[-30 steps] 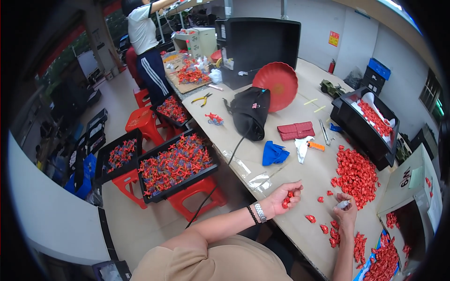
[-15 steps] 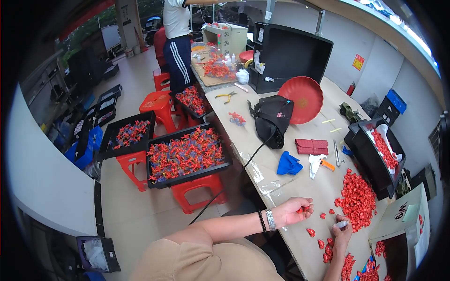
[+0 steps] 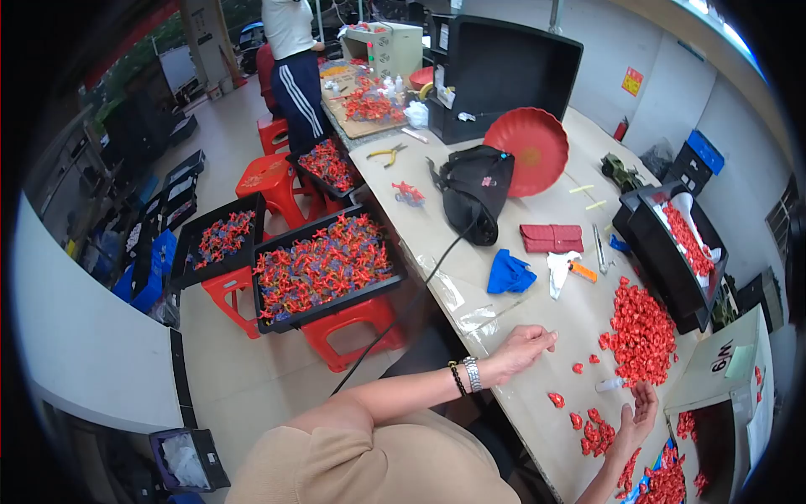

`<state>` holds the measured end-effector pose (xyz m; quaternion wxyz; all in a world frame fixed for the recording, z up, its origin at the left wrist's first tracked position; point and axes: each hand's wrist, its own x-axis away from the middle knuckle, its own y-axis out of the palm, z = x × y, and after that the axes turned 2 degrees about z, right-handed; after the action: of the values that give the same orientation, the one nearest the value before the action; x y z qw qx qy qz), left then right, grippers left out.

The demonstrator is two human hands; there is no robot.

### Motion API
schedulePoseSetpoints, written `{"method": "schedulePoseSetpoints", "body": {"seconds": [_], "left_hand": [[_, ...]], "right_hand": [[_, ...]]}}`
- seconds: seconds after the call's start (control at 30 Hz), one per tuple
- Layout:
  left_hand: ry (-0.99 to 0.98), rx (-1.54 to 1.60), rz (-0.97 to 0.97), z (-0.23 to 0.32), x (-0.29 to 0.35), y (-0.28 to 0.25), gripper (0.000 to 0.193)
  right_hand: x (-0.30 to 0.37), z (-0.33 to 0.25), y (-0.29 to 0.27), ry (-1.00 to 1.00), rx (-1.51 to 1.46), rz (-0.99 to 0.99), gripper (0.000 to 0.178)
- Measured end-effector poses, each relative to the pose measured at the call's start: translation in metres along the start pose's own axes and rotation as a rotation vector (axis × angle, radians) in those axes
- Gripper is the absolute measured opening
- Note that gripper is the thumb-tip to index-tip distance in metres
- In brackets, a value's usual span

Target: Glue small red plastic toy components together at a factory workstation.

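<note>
The left hand (image 3: 522, 349) rested loosely curled, gripping nothing visible; the right hand (image 3: 635, 413) lay open (palm up) beside scattered red plastic pieces (image 3: 591, 430).

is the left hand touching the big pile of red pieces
Apart. The head view shows the left hand resting near the table edge, with bare tabletop and a few loose pieces between it and the big red pile.

Little red pieces (image 3: 640, 329) look like glossy moulded plastic, table (image 3: 537, 420) is matt beige with a clear shiny film sheet (image 3: 470, 307) on it, blue rag (image 3: 509, 274) is soft cloth, wristwatch (image 3: 471, 374) is polished metal.
</note>
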<state>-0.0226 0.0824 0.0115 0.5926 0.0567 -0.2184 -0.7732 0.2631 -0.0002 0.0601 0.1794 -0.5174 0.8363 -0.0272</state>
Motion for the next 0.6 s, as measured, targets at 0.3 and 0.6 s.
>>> {"method": "schedulePoseSetpoints", "body": {"seconds": [0.3,0.6], "left_hand": [[0.682,-1.094,0.035,0.007,-0.015,0.006,0.006],[0.652,-1.311,-0.052,-0.003,-0.056,0.041,0.009]], "right_hand": [[0.041,-0.026,0.004,-0.039,-0.078,0.099,0.035],[0.063,-0.02,-0.025,0.007,-0.134,0.208,0.02]]}}
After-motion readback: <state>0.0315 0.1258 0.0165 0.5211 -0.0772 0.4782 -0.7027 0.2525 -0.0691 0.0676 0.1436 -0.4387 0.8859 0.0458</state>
